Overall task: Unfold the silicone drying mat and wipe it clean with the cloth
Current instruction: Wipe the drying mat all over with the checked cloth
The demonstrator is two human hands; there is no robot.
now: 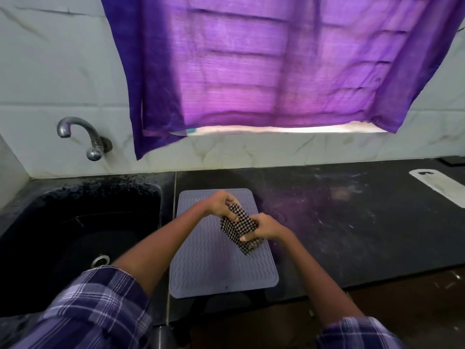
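Here the checked cloth is gripped by left hand and right hand above the flat mat.

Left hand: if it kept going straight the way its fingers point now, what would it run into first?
The left hand points right and toward the person, and it already grips the checkered cloth. Straight on it would likely meet the right hand, which holds the cloth's other end above the mat. Depth is unclear.

Count at the counter: single items, paired hands.
One silicone mat, one checked cloth, one sink, one tap, one purple curtain, one white flat object; two hands: left hand, right hand.
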